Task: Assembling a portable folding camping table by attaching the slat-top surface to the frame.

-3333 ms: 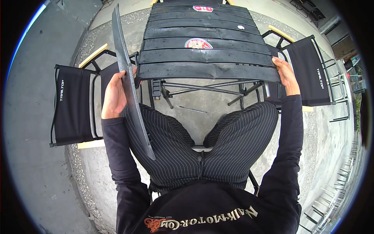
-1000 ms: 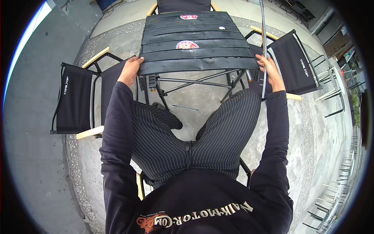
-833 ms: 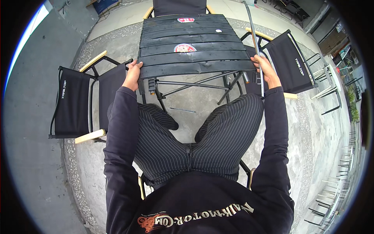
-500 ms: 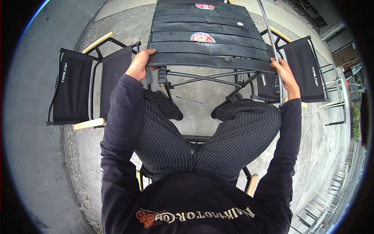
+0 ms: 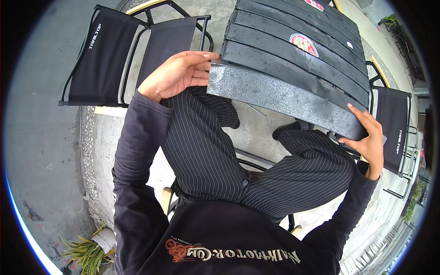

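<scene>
A black slatted folding table (image 5: 270, 46) stands in front of me, with round red-and-white stickers on its slats. Its nearest slat (image 5: 284, 98) is tipped so that a speckled grey-black face turns toward me. At the left end of this slat, my left hand (image 5: 178, 75) closes on the corner, and some fingertips are hidden behind the edge. My right hand (image 5: 369, 137) pinches the slat's right end, fingers above and thumb below. Both sleeves are dark. Most of the table's legs are hidden under the top.
Black folding chairs with wooden armrests flank the table, one at left (image 5: 162, 50) and one at right (image 5: 392, 128). I sit on another chair, legs apart in striped trousers (image 5: 206, 133). A thin rod (image 5: 255, 109) lies on the concrete floor. A potted plant (image 5: 89, 252) stands lower left.
The nearest slat has tipped from lying flat to showing its face, closer to me. Both hands stay at its ends. The view has swung, and the upright metal pole at right is out of sight.
</scene>
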### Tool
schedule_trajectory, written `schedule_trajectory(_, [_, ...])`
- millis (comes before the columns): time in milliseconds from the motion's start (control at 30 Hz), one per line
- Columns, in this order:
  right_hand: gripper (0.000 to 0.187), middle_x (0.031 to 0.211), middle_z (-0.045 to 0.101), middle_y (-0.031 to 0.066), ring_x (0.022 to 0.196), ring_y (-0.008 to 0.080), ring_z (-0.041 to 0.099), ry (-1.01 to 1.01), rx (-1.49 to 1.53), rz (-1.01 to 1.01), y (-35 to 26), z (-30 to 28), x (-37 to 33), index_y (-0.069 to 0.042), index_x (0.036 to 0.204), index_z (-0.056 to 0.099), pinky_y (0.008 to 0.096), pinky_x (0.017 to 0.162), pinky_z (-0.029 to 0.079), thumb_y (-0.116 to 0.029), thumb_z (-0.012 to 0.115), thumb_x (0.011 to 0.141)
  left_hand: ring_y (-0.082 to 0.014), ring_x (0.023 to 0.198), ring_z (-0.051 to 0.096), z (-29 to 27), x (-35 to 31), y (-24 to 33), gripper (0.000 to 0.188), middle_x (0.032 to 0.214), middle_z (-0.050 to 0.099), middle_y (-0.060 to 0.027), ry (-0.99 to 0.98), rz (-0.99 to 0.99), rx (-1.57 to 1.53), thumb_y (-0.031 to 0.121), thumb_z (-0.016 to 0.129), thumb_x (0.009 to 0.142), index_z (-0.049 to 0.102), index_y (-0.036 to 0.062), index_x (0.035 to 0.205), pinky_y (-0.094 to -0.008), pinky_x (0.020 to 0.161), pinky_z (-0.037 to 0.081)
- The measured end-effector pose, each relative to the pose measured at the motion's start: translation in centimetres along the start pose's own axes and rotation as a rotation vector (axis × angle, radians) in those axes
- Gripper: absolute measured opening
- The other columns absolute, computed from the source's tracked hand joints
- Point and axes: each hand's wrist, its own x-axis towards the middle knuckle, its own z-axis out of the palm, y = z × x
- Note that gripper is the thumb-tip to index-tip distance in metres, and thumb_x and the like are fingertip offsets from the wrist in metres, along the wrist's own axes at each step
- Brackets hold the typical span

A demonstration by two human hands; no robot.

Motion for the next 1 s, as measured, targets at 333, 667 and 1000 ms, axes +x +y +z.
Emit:
schedule_trajectory(333, [0.081, 0.07, 0.05, 0.0105, 0.061, 0.0208, 0.048, -0.088, 0.021, 0.009, 1.4, 0.8, -0.6, -0.002, 0.122, 0.064, 0.0296, 0.063, 0.042, -0.02, 0.085, 0.045, -0.0149, 0.09, 0.067, 0.3, -0.1, -0.7, 0.055, 0.099, 0.065, -0.0071, -0.027, 0.038, 0.126, 0.013, 0.066, 0.091, 0.042, -0.0088, 0.136, -0.0259, 0.082, 0.057])
schedule_trajectory(667, [0.08, 0.085, 0.065, 0.0193, 0.068, 0.0244, 0.06, -0.222, 0.036, 0.094, 1.3, 0.6, 1.0, 0.001, 0.12, 0.064, 0.0302, 0.072, 0.046, -0.024, 0.081, 0.047, -0.0123, 0.089, 0.065, 0.2, -0.3, -1.0, 0.052, 0.102, 0.064, -0.0048, -0.011, 0.09, 0.228, 0.007, 0.063, 0.091, 0.043, -0.0049, 0.137, -0.0259, 0.084, 0.056])
schedule_trajectory(1000, [0.067, 0.069, 0.061, 0.01, 0.055, 0.0148, 0.054, -0.56, 0.424, 0.357, 4.4, 1.4, 1.5, 0.003, 0.116, 0.065, 0.0265, 0.055, 0.044, -0.032, 0.064, 0.059, -0.012, 0.09, 0.065, 0.2, -0.5, -1.1, 0.053, 0.102, 0.066, -0.0069, -0.021, 0.101, 0.166, 0.011, 0.067, 0.09, 0.045, -0.0073, 0.134, -0.0255, 0.083, 0.055])
